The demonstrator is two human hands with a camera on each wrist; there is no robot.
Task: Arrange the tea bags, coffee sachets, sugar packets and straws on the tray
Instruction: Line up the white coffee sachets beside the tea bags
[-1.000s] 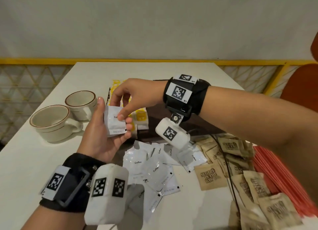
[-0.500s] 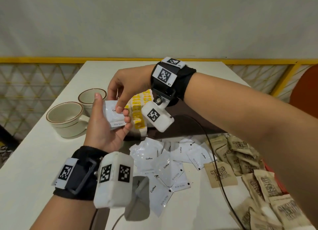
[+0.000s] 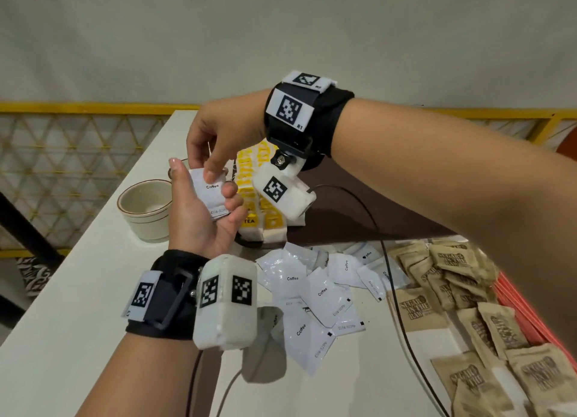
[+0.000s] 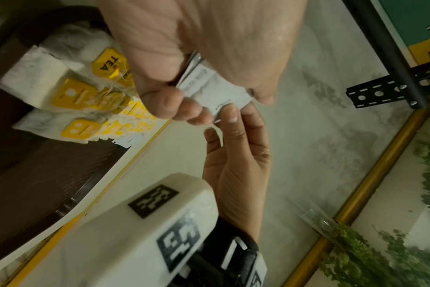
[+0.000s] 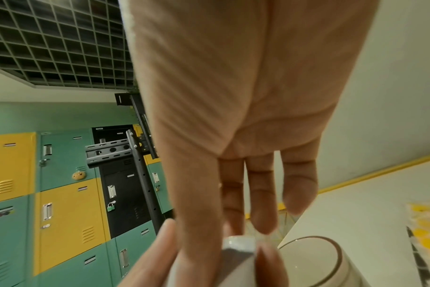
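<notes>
**Both hands on a small stack of coffee sachets above the tabletop**

The left hand point(image 3: 199, 220) is raised palm-up, its fingers curled round a thin stack of white paper coffee sachets point(image 3: 209, 194) printed "Coffee". The right hand point(image 3: 223, 138) reaches down from above and pinches the top edge of that stack between thumb and forefinger; the left wrist view shows its fingertips point(image 4: 230, 114) closed on the sachet corner. The stack is held clear of the white tabletop point(image 3: 78, 307), in front of a row of white tea bags with yellow tags point(image 3: 253, 198) that lie on the dark brown tray point(image 3: 352, 223). Just left of the held stack stands a cream ceramic cup with a brown rim line point(image 3: 145, 209). Nearer the person, loose white coffee sachets point(image 3: 312, 295) lie scattered and overlapping on the tabletop, with a heap of brown paper sugar packets point(image 3: 452, 291) to their right and red straws point(image 3: 530, 316) beyond those, at the right edge.
</notes>
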